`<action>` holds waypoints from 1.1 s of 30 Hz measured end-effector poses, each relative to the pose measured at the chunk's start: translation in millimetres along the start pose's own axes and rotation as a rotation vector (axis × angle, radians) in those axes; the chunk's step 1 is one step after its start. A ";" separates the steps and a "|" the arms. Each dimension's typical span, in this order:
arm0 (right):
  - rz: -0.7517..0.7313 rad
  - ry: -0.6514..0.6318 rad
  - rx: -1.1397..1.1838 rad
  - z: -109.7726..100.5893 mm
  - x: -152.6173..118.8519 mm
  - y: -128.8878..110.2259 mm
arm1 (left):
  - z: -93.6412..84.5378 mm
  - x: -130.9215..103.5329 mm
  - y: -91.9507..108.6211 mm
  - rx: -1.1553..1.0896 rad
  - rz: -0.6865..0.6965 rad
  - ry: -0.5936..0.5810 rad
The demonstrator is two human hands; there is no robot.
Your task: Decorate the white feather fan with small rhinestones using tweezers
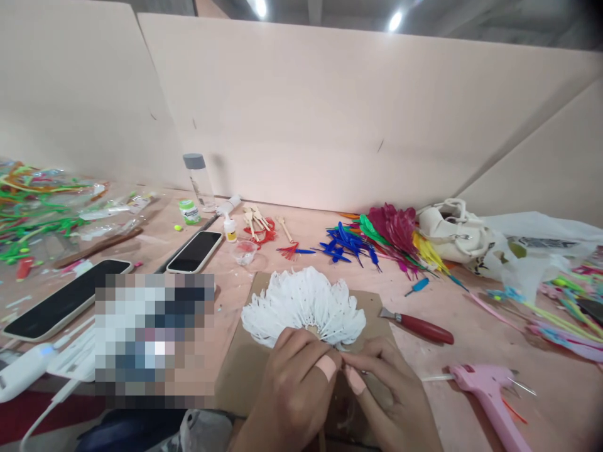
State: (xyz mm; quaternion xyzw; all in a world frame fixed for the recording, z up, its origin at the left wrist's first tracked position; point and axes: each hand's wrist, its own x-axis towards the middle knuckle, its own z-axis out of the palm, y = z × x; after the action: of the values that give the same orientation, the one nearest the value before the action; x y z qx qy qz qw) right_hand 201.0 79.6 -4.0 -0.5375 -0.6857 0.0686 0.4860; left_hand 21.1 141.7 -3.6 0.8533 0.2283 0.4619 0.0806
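While both hands are held close together at the near edge of a white feather fan (304, 301), the left hand (294, 383) is bent over with its fingers curled; its grip is hidden, so what is held cannot be told. On the right hand (393, 386), thumb and forefinger are brought near each other beside the left fingertips, but whether anything is pinched in that grip cannot be told. The fan is laid over brown cardboard (240, 376) on the bench (436, 298). To the right, a pink glue gun (487, 389) is seen nearest, then a red-handled scraper (421, 328). Farther back, blue feathers (346, 243) and dark red feathers (391, 229) are heaped beside a white bag (455, 232); a clear bottle (200, 182) is stood upright near the pale partition (306, 107).
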 end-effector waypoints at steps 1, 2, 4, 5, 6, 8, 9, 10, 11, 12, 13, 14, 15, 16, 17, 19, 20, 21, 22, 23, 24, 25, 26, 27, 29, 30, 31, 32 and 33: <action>-0.012 0.007 -0.025 -0.6 0.3 0.6 | -0.1 0.5 0.7 -0.001 -0.004 -0.015; -0.031 0.016 -0.052 -1.1 0.7 1.2 | -0.3 1.1 1.4 -0.004 -0.005 -0.030; -0.066 0.029 -0.096 -1.7 1.6 2.3 | -0.3 2.3 2.9 -0.009 -0.009 -0.048; -0.080 0.029 -0.107 -2.0 2.0 3.0 | -0.1 2.7 3.6 -0.010 -0.004 -0.050; -0.090 0.025 -0.112 -2.4 2.2 3.8 | 0.2 3.1 4.2 -0.009 0.003 -0.049; -0.105 0.018 -0.111 -3.3 2.4 5.7 | 1.4 3.2 5.3 0.000 0.030 -0.042; -0.112 0.014 -0.109 -3.6 2.3 6.7 | 2.1 3.0 5.7 0.004 0.041 -0.043; -0.117 0.011 -0.106 -3.7 2.1 7.7 | 2.9 2.8 6.0 0.007 0.050 -0.045; -0.119 0.008 -0.104 -3.6 1.8 8.5 | 3.5 2.6 6.4 0.010 0.057 -0.046; -0.118 0.005 -0.103 -3.3 1.4 9.2 | 3.9 2.4 6.9 0.012 0.063 -0.044; -0.116 0.002 -0.104 -2.6 1.0 9.8 | 4.1 2.4 7.4 0.012 0.066 -0.042; -0.109 0.001 -0.106 -1.8 0.5 10.2 | 4.0 2.5 8.1 0.011 0.065 -0.041; -0.099 0.004 -0.110 -0.8 0.0 10.6 | 3.8 2.7 8.9 0.011 0.064 -0.039; -0.088 0.009 -0.111 0.2 -0.5 11.0 | 3.4 3.0 9.7 0.012 0.062 -0.042; -0.079 0.008 -0.110 1.1 -1.0 11.6 | 3.2 3.2 10.5 0.014 0.060 -0.044; -0.065 0.003 -0.099 2.0 -1.5 12.7 | 3.7 3.3 11.8 0.030 0.055 -0.046; -0.064 0.000 -0.091 1.9 -1.6 13.3 | 4.7 3.2 12.3 0.043 0.056 -0.036; -0.066 -0.003 -0.083 1.4 -1.6 13.7 | 6.2 3.0 12.4 0.053 0.052 -0.026; -0.066 -0.004 -0.075 0.7 -1.4 13.8 | 8.1 2.7 12.4 0.058 0.049 -0.013; -0.065 -0.004 -0.066 -0.2 -1.2 13.7 | 10.1 2.4 12.3 0.058 0.046 -0.003; -0.060 -0.002 -0.056 -1.2 -1.0 13.3 | 12.0 2.2 12.1 0.054 0.043 0.007; -0.051 0.001 -0.044 -2.3 -0.8 12.8 | 13.6 2.0 11.8 0.045 0.037 0.011; -0.041 0.002 -0.034 -3.2 -0.8 12.4 | 14.5 2.0 11.6 0.032 0.026 0.008; -0.030 0.006 -0.025 -4.1 -0.9 12.1 | 14.6 2.2 11.5 0.017 0.013 0.008; -0.015 0.008 -0.015 -5.8 -1.8 12.2 | 12.1 3.2 11.4 -0.015 -0.021 0.008; -0.009 0.002 -0.015 -6.5 -2.5 12.8 | 9.6 4.0 11.4 -0.032 -0.039 0.012; -0.005 -0.007 -0.016 -7.3 -3.4 13.6 | 6.5 4.8 11.4 -0.045 -0.055 0.019; 0.001 -0.013 -0.018 -8.2 -4.2 14.5 | 3.0 5.5 11.4 -0.053 -0.072 0.029; 0.007 -0.019 -0.022 -9.1 -5.1 15.6 | -0.6 5.9 11.3 -0.059 -0.090 0.034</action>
State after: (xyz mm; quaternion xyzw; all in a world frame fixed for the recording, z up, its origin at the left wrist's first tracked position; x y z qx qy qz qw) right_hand 217.9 78.0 -11.9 -0.5444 -0.6891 0.0679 0.4735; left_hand 26.9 134.4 5.1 0.8313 0.2542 0.4789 0.1224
